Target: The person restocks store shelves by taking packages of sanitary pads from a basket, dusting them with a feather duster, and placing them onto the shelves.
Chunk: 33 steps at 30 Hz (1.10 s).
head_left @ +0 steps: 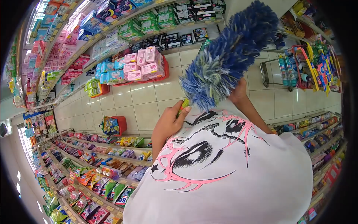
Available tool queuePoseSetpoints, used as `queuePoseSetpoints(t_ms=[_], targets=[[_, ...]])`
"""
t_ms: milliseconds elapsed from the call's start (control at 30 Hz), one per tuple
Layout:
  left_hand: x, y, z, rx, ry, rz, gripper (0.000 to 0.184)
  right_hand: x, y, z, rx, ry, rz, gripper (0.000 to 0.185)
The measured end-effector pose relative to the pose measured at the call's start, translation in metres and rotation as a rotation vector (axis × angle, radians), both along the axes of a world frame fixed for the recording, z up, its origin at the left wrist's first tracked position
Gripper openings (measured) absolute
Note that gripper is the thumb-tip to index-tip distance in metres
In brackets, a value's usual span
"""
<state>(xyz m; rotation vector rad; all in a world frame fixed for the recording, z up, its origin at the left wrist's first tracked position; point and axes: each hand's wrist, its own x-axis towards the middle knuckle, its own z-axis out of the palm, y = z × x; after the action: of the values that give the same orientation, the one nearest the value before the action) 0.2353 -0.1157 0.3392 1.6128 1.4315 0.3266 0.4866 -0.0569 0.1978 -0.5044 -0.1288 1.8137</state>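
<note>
A fluffy blue duster (231,48) with a paler, whitish-green patch near its base slants up and to the right in front of my body. My left hand (170,120) is closed around its short yellow-green handle (184,105), thumb lying along it. My right hand (239,90) is at the lower right side of the duster's fibres. Those fibres cover its fingers, so whether it grips or just touches them does not show. Below both hands is the white shirt (231,179) with a black and pink print.
Shelves of packets (149,24) run along the upper left, and more shelves with pouches (108,186) lie lower left. A red basket (163,71) of pink packs and another red basket (120,126) stand on the tiled floor (138,95). A loaded trolley (294,71) is at right.
</note>
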Motion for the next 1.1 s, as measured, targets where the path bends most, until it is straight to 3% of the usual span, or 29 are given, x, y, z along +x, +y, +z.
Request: queuePoseSetpoints(t_ms=[33, 200, 300, 400, 433, 700, 800, 900, 1000, 1100], targets=[[-0.002, 0.001, -0.001, 0.012, 0.01, 0.021, 0.038, 0.0, -0.004, 0.006, -0.075, -0.143, -0.099, 0.048], [-0.013, 0.008, -0.005, 0.051, 0.078, 0.104, 0.037, 0.004, -0.008, 0.025, -0.114, -0.167, -0.101, 0.058], [-0.025, 0.009, -0.017, 0.141, 0.141, 0.187, 0.035, 0.009, -0.007, 0.032, 0.011, 0.068, -0.036, 0.071], [-0.033, 0.011, -0.026, 0.191, 0.15, 0.232, 0.034, 0.011, 0.001, 0.031, -0.003, -0.075, -0.048, 0.069], [-0.034, 0.01, -0.027, 0.186, 0.118, 0.27, 0.036, 0.012, 0.003, 0.027, -0.017, -0.009, -0.075, 0.062], [-0.018, 0.005, -0.02, 0.089, -0.216, 0.42, 0.038, 0.008, 0.007, 0.033, 0.006, -0.088, -0.033, 0.064], [-0.01, 0.009, -0.006, 0.086, -0.166, 0.277, 0.035, 0.006, 0.006, 0.037, -0.004, -0.137, -0.019, 0.062], [0.0, 0.014, 0.011, 0.092, -0.065, -0.018, 0.032, 0.007, 0.01, 0.016, -0.007, 0.037, -0.061, 0.043], [0.013, 0.013, 0.012, 0.016, -0.143, -0.125, 0.033, 0.012, 0.008, 0.01, -0.033, 0.011, -0.068, 0.043], [0.021, 0.017, 0.007, -0.028, -0.046, -0.223, 0.034, 0.013, 0.007, 0.01, -0.064, -0.022, -0.078, 0.043]])
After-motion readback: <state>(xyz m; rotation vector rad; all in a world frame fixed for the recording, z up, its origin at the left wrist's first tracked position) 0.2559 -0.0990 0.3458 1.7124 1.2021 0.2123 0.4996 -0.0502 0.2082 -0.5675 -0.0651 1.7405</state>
